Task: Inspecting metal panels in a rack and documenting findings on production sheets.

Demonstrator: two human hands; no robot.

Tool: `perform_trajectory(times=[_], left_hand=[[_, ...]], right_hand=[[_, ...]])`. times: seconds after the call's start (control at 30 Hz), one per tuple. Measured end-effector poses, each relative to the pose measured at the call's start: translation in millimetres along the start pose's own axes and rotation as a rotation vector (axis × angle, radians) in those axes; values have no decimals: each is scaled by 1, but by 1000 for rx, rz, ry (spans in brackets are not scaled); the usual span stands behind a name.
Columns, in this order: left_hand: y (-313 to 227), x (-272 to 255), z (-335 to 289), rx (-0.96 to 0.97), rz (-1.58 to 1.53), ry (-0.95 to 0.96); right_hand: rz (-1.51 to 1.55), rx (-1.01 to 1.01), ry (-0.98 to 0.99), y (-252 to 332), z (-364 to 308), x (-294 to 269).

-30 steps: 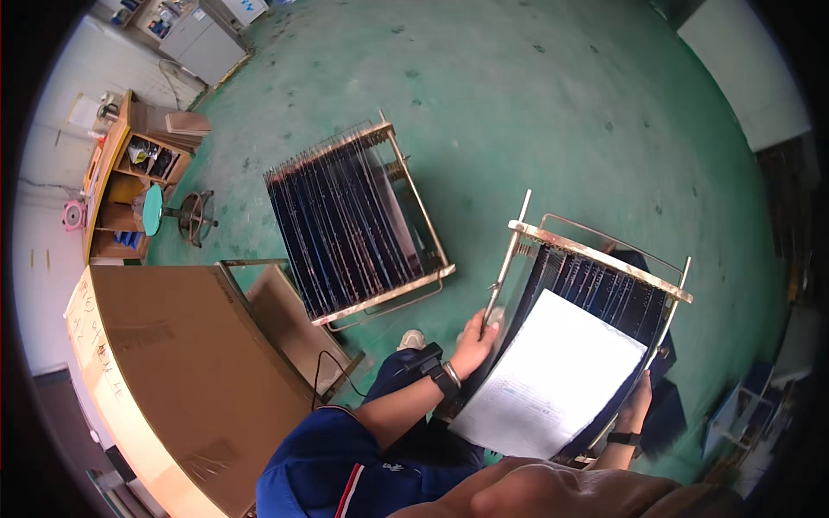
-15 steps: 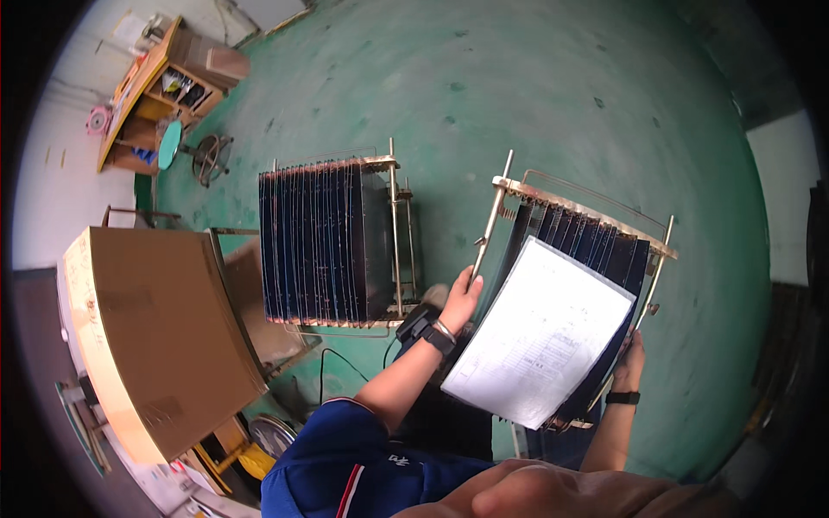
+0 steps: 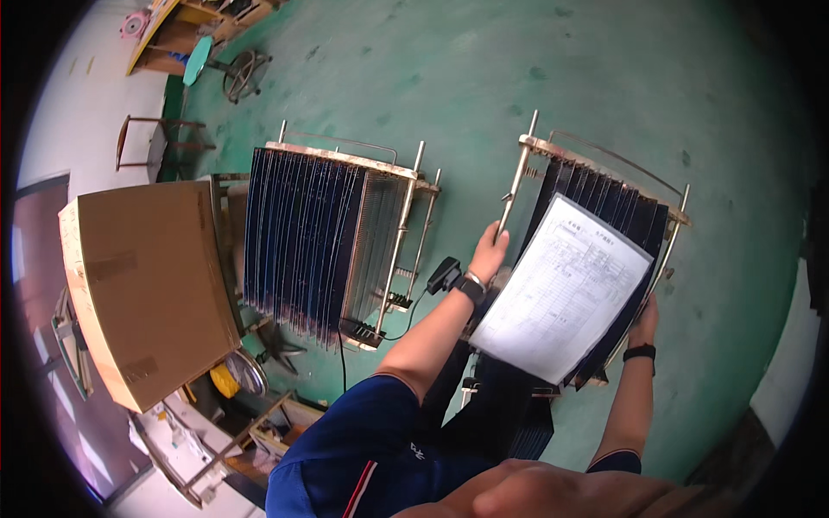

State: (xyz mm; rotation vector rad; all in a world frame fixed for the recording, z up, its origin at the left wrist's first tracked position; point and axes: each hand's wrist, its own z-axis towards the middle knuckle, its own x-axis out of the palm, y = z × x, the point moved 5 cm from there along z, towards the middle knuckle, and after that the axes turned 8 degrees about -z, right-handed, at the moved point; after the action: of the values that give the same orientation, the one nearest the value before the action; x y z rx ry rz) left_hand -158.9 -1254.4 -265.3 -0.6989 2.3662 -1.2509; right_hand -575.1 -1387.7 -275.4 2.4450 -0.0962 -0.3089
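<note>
Big brown cardboard box (image 3: 147, 285) at left, near the dark panel rack (image 3: 319, 237); plain faces, a couple of tape strips, no label visible. White printed form sheet (image 3: 566, 289), rectangular with a black grid of lines, lies tilted on the right rack (image 3: 604, 186), between both hands. No screens or signs readable.

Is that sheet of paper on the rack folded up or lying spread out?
Spread out. The paper sheet lies flat and unfolded across the dark panels of the right rack, all four corners showing.
</note>
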Motion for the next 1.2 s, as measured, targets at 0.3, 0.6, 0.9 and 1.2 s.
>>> perform_trajectory(times=[0.3,0.6,0.9,1.2], left_hand=[[31,29,3,-196,-136,-185],[97,50,13,-258,-209,-258],[95,46,-31,-281,-423,-307],[41,-5,-229,-290,-306,-292]], right_hand=[[-31,165,118,-6,66,7],[-240,191,276,-2,112,16],[-1066,-65,149,48,50,18],[-1138,-344,511,98,-29,-4]])
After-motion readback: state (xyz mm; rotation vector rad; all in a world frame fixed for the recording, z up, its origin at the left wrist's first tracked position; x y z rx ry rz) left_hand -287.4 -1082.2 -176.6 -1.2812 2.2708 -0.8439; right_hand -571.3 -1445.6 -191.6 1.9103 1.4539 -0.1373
